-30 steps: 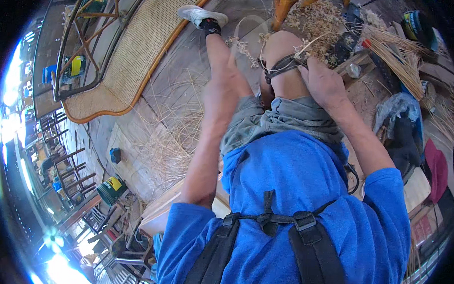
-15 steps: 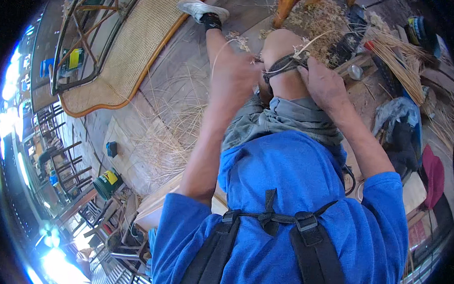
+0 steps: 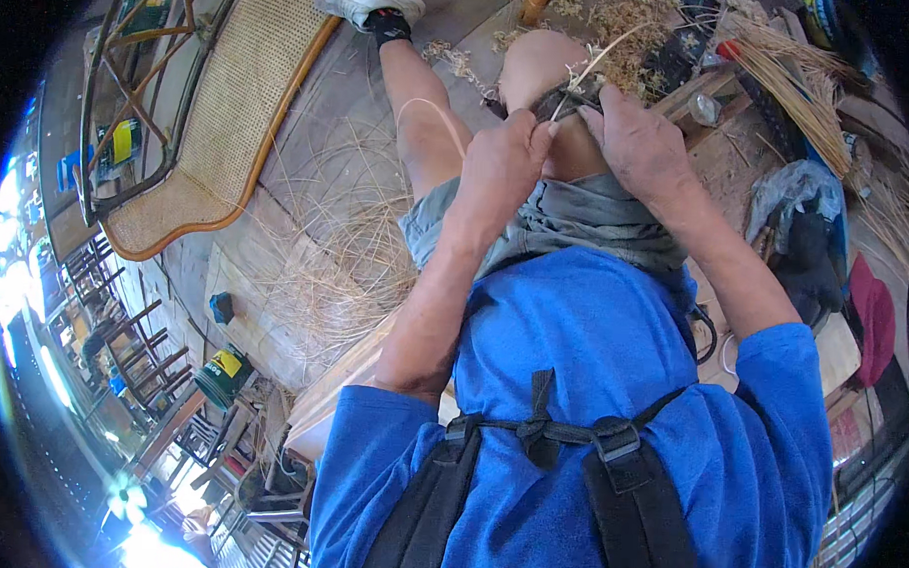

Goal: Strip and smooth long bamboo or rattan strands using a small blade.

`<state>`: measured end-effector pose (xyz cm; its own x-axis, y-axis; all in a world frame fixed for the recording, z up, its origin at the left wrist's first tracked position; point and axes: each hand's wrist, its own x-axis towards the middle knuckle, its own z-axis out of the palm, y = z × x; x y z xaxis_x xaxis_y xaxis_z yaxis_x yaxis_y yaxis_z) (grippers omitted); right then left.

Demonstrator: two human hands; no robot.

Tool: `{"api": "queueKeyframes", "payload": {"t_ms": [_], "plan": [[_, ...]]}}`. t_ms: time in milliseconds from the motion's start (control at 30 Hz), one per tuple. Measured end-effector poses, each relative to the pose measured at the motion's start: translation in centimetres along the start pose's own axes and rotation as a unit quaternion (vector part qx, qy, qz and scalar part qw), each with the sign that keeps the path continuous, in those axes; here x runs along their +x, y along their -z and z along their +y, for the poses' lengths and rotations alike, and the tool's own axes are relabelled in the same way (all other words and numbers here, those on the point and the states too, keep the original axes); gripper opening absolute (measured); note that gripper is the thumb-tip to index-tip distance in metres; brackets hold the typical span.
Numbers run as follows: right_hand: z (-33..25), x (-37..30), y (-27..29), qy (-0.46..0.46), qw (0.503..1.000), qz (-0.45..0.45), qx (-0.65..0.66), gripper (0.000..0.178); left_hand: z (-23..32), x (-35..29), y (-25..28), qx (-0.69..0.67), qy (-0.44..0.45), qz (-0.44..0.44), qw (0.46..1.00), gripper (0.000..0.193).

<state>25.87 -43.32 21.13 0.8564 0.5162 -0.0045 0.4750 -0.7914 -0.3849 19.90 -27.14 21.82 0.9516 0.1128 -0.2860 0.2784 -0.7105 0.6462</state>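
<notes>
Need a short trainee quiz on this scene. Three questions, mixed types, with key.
1. Multiple choice: what does the left hand hold?
A) a knife
B) a pale strip
C) a cup
2. True or false: the strip bundle lies on the left side of the picture.
3. Count: how many white shoes show?

Key:
1. B
2. False; it lies at the upper right.
3. One, at the top.

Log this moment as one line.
Left hand: holds pale strip | right hand: at dark knee band, grip unclear | at left: loose strands, woven panel
</notes>
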Motion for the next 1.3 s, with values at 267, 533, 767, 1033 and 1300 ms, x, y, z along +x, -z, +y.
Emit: {"api": "queueKeyframes", "payload": {"t_ms": [267,533,767,1033,1300], "plan": [[0.8,0.7,0.0,-0.04,0.998,-0.045,-0.004,0.028,-5.5,-11.1,6.6,0.02,0.114,-0.234,0.965,0.034],[2.7,1.8,0.6,-0.101,0.983,-0.071,0.137,0.037,-6.0,-21.8,7.1,-0.248,0.283,-0.213,0.902,0.03],[5.8,1.1,3.7,-0.207,0.93,0.032,0.302,0.034,-0.8,-6.0,1.2,-0.259,0.064,-0.083,0.96,0.034],[0.9,0.1,1.1,-0.067,0.993,-0.04,0.09,0.033,1.1,2.5,-2.2,-0.117,-0.014,0.044,0.992,0.03],[1.3,0.5,-0.5,-0.017,1.0,0.004,-0.023,0.028,-8.6,-20.4,5.0,-0.14,0.175,-0.238,0.945,0.035]]}}
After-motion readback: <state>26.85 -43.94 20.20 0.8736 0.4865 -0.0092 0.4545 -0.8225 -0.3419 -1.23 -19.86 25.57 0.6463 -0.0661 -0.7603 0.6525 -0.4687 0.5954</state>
